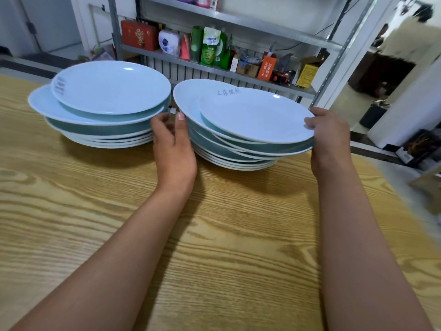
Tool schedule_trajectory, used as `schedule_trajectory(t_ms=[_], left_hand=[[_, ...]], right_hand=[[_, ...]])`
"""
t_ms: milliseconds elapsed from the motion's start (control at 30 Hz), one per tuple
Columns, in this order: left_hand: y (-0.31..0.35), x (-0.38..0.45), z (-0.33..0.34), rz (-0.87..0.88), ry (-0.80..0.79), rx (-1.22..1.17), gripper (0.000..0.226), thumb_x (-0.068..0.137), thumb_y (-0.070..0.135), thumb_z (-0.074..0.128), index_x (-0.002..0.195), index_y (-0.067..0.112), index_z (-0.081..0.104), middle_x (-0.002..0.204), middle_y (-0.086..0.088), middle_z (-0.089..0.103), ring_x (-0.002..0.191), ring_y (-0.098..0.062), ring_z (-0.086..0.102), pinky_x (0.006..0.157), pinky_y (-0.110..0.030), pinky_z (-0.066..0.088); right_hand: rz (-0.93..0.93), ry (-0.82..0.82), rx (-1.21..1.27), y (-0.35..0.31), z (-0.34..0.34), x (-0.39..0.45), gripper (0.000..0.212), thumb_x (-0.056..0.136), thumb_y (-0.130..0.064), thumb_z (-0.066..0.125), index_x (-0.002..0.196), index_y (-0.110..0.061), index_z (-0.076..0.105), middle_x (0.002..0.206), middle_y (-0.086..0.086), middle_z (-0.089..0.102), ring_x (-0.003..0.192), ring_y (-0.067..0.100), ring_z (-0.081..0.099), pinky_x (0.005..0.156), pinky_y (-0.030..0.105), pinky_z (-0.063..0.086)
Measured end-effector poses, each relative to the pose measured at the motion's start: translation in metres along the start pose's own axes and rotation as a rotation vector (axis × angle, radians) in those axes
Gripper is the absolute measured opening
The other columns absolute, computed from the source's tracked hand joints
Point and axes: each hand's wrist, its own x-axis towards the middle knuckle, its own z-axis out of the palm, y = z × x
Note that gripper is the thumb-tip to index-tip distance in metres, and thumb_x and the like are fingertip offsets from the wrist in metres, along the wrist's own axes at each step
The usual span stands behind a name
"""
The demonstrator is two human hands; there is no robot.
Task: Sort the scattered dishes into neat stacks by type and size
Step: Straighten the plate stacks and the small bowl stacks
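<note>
Two uneven piles of pale blue plates with teal undersides stand on the wooden table (pixel 214 235). In the left pile (pixel 100 130) a smaller plate (pixel 109 87) lies on top, shifted back and right over wider ones. The right pile (pixel 229 149) has a smaller top plate (pixel 257 115) slid toward the right. My left hand (pixel 174 144) sits between the piles, thumb on the left rim of a wide upper plate in the right pile. My right hand (pixel 329 137) grips the right rim of the top plates, thumb on top.
A metal shelf rack (pixel 214 68) with boxes, bottles and packets stands right behind the table's far edge. A person (pixel 410 37) stands in the room at the upper right. A dark bin (pixel 372 115) sits on the floor past the table's right side.
</note>
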Motion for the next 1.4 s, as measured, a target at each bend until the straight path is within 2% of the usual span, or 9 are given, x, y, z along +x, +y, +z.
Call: schedule_trajectory(t_ms=[233,367,500,600,800,933,1100,1267,1400], left_hand=[[0.006,-0.002,0.001,0.051,-0.06,-0.004,0.052,0.098,0.05,0.038,0.145,0.031,0.029,0.132,0.025,0.041,0.121,0.006,0.039,0.097,-0.005,0.028],[0.005,-0.002,0.002,0.048,-0.105,0.0,0.051,0.1,0.045,0.034,0.149,0.037,0.022,0.154,0.015,0.024,0.137,0.0,0.023,0.107,-0.017,0.021],[0.009,-0.002,0.002,0.071,-0.072,-0.019,0.048,0.101,0.033,0.038,0.148,0.027,0.03,0.153,0.014,0.027,0.138,0.002,0.023,0.113,-0.017,0.02],[0.009,-0.003,0.003,0.057,-0.088,-0.054,0.041,0.099,0.026,0.043,0.14,0.022,0.04,0.148,0.011,0.037,0.133,0.0,0.033,0.105,-0.011,0.029],[0.004,-0.006,0.007,0.126,-0.169,0.048,0.01,0.094,0.024,0.047,0.102,0.026,0.054,0.124,0.006,0.057,0.112,-0.001,0.05,0.092,-0.011,0.036],[0.004,-0.006,0.005,0.148,-0.142,0.081,0.012,0.092,0.026,0.049,0.103,0.027,0.054,0.109,0.004,0.059,0.088,0.002,0.049,0.073,-0.005,0.037],[0.006,-0.005,0.002,0.197,-0.073,0.071,0.013,0.088,0.024,0.049,0.1,0.025,0.054,0.108,0.001,0.059,0.099,-0.009,0.053,0.082,-0.015,0.04],[0.009,-0.007,0.003,0.219,-0.058,0.105,0.023,0.092,0.02,0.047,0.115,0.02,0.052,0.122,-0.001,0.052,0.102,-0.001,0.049,0.08,-0.001,0.032],[0.004,-0.007,0.005,0.156,-0.131,0.22,0.05,0.098,0.03,0.039,0.147,0.021,0.031,0.153,0.007,0.026,0.138,-0.004,0.023,0.105,-0.009,0.016]], right_hand=[[0.016,0.028,0.002,0.001,0.003,0.001,0.037,0.085,-0.006,0.057,0.12,-0.011,0.063,0.11,0.008,0.065,0.101,0.025,0.063,0.084,0.038,0.051],[0.009,0.001,0.004,0.006,0.002,0.004,0.025,0.084,-0.006,0.053,0.106,0.004,0.058,0.122,0.024,0.059,0.089,0.022,0.055,0.075,0.038,0.042],[0.023,0.01,0.072,0.004,0.001,0.001,0.032,0.085,-0.007,0.053,0.116,-0.007,0.063,0.119,0.015,0.062,0.101,0.024,0.061,0.085,0.04,0.049],[-0.011,0.023,-0.003,0.004,0.002,0.001,0.016,0.085,-0.004,0.05,0.09,-0.004,0.066,0.119,0.024,0.06,0.085,0.021,0.051,0.073,0.034,0.039],[-0.006,0.048,-0.013,0.006,0.003,0.003,0.035,0.092,-0.013,0.053,0.115,0.013,0.057,0.075,0.001,0.053,0.074,0.016,0.044,0.065,0.029,0.033],[0.017,-0.017,0.005,0.008,0.002,-0.004,0.019,0.095,-0.021,0.054,0.083,-0.011,0.064,0.071,-0.007,0.058,0.057,0.004,0.052,0.051,0.017,0.04],[-0.091,-0.03,-0.176,0.008,0.008,-0.001,0.031,0.096,-0.021,0.046,0.067,-0.015,0.053,0.061,-0.006,0.047,0.056,0.01,0.043,0.049,0.017,0.033],[-0.064,0.0,-0.081,0.011,0.01,-0.004,0.035,0.094,-0.031,0.053,0.062,-0.02,0.053,0.06,-0.007,0.052,0.056,0.01,0.048,0.056,0.026,0.037],[-0.061,0.01,-0.031,0.011,0.012,-0.007,0.032,0.096,-0.033,0.054,0.066,-0.021,0.053,0.069,-0.008,0.057,0.06,0.005,0.054,0.056,0.02,0.041]])
